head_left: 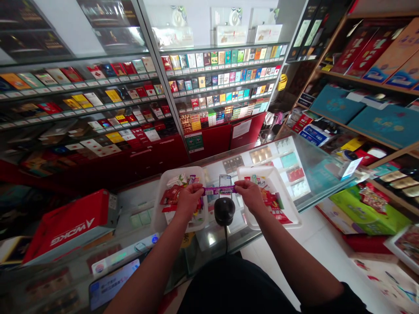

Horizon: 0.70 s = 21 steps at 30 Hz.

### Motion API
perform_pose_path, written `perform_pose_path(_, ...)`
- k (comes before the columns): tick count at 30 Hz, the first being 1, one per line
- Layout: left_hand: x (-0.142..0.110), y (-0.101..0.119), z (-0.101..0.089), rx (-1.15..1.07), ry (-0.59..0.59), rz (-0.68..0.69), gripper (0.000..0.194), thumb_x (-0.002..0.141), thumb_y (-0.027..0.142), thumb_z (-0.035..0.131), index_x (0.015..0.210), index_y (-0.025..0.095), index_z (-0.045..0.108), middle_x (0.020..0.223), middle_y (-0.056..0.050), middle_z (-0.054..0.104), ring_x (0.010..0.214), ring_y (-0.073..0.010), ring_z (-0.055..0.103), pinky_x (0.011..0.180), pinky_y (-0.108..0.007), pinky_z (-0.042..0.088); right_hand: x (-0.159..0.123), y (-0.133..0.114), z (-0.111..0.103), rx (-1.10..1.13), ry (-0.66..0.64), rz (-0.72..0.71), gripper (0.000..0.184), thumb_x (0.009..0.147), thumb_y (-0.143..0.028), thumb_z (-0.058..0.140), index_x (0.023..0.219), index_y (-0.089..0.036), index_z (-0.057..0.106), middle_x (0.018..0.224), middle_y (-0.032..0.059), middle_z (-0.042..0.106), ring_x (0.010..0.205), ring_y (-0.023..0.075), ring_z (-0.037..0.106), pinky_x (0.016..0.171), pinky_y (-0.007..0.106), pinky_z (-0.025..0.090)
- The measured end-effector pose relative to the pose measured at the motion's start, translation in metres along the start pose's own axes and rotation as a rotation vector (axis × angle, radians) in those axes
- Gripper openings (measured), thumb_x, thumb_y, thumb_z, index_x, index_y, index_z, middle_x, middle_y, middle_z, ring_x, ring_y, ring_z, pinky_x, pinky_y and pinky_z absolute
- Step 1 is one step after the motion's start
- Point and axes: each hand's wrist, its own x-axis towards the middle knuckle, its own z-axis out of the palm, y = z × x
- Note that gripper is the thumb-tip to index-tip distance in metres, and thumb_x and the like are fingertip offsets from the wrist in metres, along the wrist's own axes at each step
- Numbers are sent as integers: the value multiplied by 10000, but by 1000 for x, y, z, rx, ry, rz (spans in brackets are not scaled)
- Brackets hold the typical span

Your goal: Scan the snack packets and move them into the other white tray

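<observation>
A narrow purple candy pack (218, 190) is stretched level between my two hands. My left hand (190, 198) pinches its left end, and my right hand (251, 194) pinches its right end. Just below the pack stands a black barcode scanner (224, 211) with a cable running toward me. A phone (225, 179) with a lit screen is partly hidden behind the pack. The left white tray (157, 218), under my left hand, holds a mix of small packets. Beneath my right hand and forearm, the right white tray (296, 218) holds red and other packets.
The trays stand on a glass display counter (209, 237). A red shoe box (70, 226) and a tablet-like screen (113, 283) lie to the left. Shelves of cigarette packs (225, 78) rise behind the counter. Shelves with teal boxes (337, 104) stand to the right.
</observation>
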Motion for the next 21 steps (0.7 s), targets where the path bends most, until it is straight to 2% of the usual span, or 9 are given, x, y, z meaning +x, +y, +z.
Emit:
perform_pose_path(5, 7, 2, -1, 77, -21, 32, 393, 658, 337, 798, 990, 138, 730, 816, -55, 751, 685, -165, 663, 668, -276, 520, 7, -2, 4, 22, -10, 7, 261, 690, -324, 771, 905, -176, 769, 813, 53, 772, 761, 207, 704, 766, 344, 544)
perform_pose_path(9, 16, -2, 2, 155, -50, 108, 361, 707, 286, 741, 1039, 147, 723, 848, -56, 748, 758, -183, 680, 726, -292, 519, 11, -4, 2, -4, -21, 6, 282, 694, -318, 752, 934, -170, 757, 823, 52, 769, 755, 200, 702, 758, 338, 541)
perform_pose_path(14, 31, -11, 6, 405, -108, 250, 355, 765, 207, 660, 1117, 172, 702, 861, -33, 725, 777, -184, 668, 772, -304, 502, 20, 3, -8, -134, -3, -52, 398, 713, -300, 713, 1084, -155, 722, 808, 37, 755, 740, 193, 686, 751, 336, 516)
perform_pose_path(21, 39, -13, 20, 707, -214, 403, 410, 789, 126, 623, 1188, 187, 690, 924, -45, 751, 944, -235, 675, 944, -357, 469, 30, 19, -21, -220, 29, -81, 388, 725, -281, 666, 1091, -166, 720, 850, 45, 760, 777, 211, 699, 760, 342, 505)
